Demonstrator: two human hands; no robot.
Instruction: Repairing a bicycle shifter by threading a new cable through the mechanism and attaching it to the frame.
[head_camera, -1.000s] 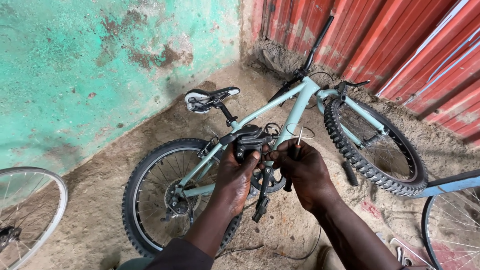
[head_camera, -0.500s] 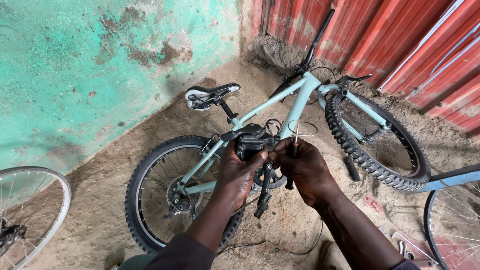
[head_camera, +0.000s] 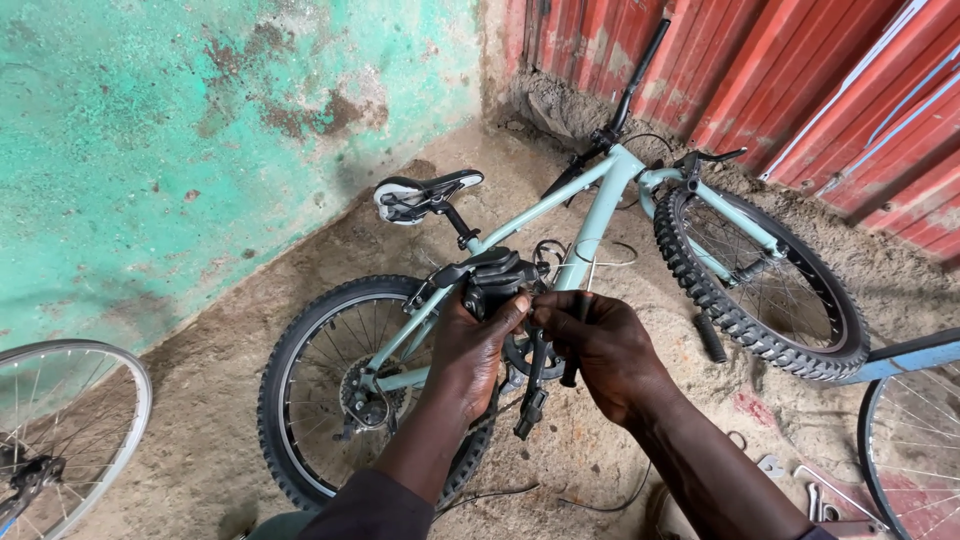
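Overhead, I log the scene from largest item down. Turquoise wall (head_camera: 200, 130) fills the left; red corrugated sheeting (head_camera: 800, 80) fills the upper right. Between them, on the dirt floor (head_camera: 250, 400), lies a pale green bicycle (head_camera: 590, 215) on its side: rear wheel (head_camera: 330, 390) toward me, front wheel (head_camera: 760, 280) toward the sheeting, saddle (head_camera: 425, 195) pointing at the wall. A bare spoked rim (head_camera: 70, 430) enters at lower left; a second wheel (head_camera: 915, 440) with a blue frame tube (head_camera: 900, 355) enters at lower right.

Left hand (head_camera: 475, 345): closed around a black brake lever assembly (head_camera: 495, 275), held above the bicycle's frame, near the crank. Right hand (head_camera: 600, 350): fingers curled, thumb and forefinger pinched at the assembly's right side, touching the left hand's fingertips. A thin cable (head_camera: 590, 262) rises from the pinch point; I cannot tell exactly what the right fingers grip. A black pedal (head_camera: 530, 410) hangs below the hands. Small metal tools (head_camera: 815, 490) lie on the dirt at lower right.
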